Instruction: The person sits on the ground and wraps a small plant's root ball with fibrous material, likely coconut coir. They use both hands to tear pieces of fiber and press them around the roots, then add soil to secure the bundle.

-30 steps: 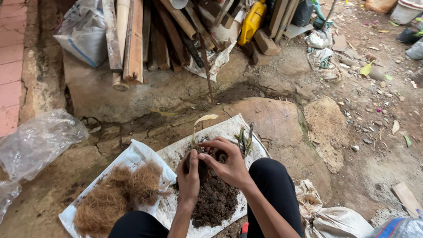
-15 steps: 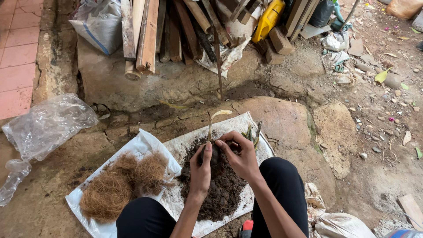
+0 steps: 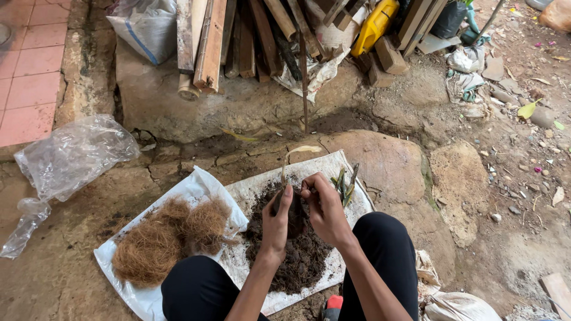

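1. Both hands are busy with a dark clump of soil packed round a plant cutting (image 3: 291, 211), held just above the loose pile of dark brown potting soil (image 3: 297, 261). The left hand (image 3: 276, 223) cups the clump from the 9 o'clock side, fingers wrapped on it. The right hand (image 3: 324, 208) presses in from 3 o'clock, fingertips closed against the top.

2. A thin pale stem with a curled yellowish leaf (image 3: 291, 160) sticks up out of the clump toward 12 o'clock.

3. My read: this is the shaping step, squeezing soil into a ball round the roots. I'd say the next bit needs an even squeeze all round without bending that skinny stem.

4. The soil sits on a white woven plastic sack spread flat on the ground (image 3: 262, 184). At 9 o'clock from the hands there's a fluffy heap of brown coconut fibre (image 3: 172, 238) on the same sheet. At 2 o'clock, a small bunch of green cuttings (image 3: 345, 181) lies by the sheet's edge.

5. Further out: a crumpled clear plastic bag (image 3: 71, 154) at 10 o'clock, and a stack of rough wooden planks (image 3: 238, 35) at 12.

6. Hard to make out: the roots, if any, are buried in the clump, and the palms hide most of its shape. The black-trousered knees (image 3: 380, 249) cut off the sheet's near edge. A red thing at 6 o'clock is too cropped to tell.
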`<state>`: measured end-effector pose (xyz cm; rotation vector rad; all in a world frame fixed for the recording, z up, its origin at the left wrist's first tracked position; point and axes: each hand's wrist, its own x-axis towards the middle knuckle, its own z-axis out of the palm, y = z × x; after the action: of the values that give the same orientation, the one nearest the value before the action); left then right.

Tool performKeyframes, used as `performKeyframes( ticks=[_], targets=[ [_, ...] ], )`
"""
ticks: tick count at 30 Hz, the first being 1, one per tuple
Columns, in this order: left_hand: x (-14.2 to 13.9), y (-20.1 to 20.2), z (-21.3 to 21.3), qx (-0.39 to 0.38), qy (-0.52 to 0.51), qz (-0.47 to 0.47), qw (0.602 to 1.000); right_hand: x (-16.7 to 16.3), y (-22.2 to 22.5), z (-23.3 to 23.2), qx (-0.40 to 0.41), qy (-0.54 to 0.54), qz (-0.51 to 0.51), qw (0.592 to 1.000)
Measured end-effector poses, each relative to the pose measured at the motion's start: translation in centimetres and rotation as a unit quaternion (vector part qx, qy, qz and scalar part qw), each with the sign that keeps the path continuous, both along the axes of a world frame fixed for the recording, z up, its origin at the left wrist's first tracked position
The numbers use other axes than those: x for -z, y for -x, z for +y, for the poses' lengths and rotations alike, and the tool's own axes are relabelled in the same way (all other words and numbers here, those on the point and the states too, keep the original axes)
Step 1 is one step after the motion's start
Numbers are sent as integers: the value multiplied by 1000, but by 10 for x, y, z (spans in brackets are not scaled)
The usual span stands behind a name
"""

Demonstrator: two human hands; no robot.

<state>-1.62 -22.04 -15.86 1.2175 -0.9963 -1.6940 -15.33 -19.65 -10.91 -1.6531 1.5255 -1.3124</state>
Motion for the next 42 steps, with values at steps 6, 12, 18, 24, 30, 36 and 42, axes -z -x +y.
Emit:
performKeyframes(
  ticks=[6, 12, 18, 24, 30, 36, 42],
  targets=[
    [-8, -1, -2, -6, 61, 8, 998, 2, 0, 2, -14, -25, -110, 994],
    [-23, -1, -2, -11, -27, 3, 1000, 6, 9, 0, -52, -3, -254, 966],
    [-30, -4, -6, -35, -85, -7, 996, 2, 18, -1, -60, -39, -293, 953],
    [-26, -5, -6, -30, -65, -4, 997, -1, 20, 2, -14, -85, -173, 981],
    [-25, -3, -4, -29, -49, 20, 998, 7, 64, -10, 254, 48, -405, 877],
    [-28, -3, -4, -31, -48, 26, 998, 33, 123, -11, 159, 111, -682, 705],
    [-28, -3, -5, -36, -48, 22, 998, 34, 88, -10, 193, 85, -521, 827]
  ],
)
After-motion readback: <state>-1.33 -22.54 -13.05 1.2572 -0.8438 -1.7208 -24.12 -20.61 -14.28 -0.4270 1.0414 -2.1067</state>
